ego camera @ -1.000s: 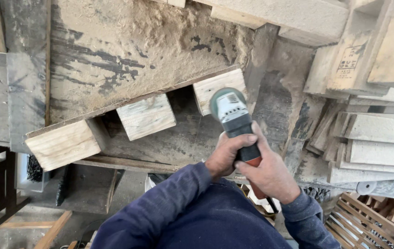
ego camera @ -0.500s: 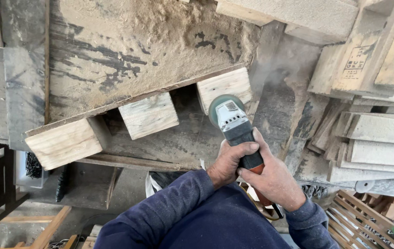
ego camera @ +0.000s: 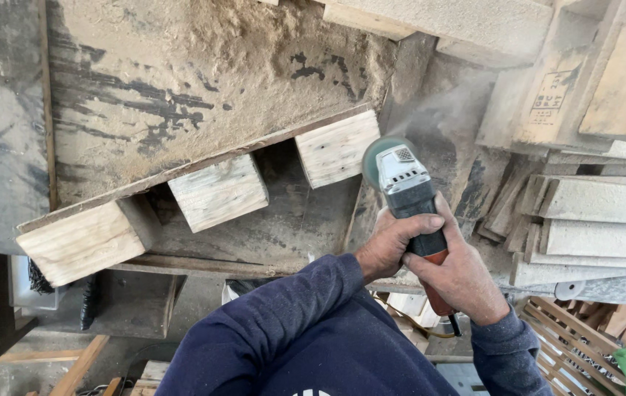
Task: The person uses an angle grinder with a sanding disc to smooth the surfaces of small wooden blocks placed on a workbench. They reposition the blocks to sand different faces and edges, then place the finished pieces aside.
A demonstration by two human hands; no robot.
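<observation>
a dusty wooden pallet (ego camera: 203,110) fills the background. an angle grinder (ego camera: 408,198) is gripped by the left hand (ego camera: 393,246) and right hand (ego camera: 463,275), beside a pallet block (ego camera: 336,148).

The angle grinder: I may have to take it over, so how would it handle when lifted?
The angle grinder probably feels rigid and front-heavy: its metal head sits far from the grip. Both hands, left hand and right hand, wrap it, suggesting weight or kick. Dust everywhere could make it slippery.
</observation>
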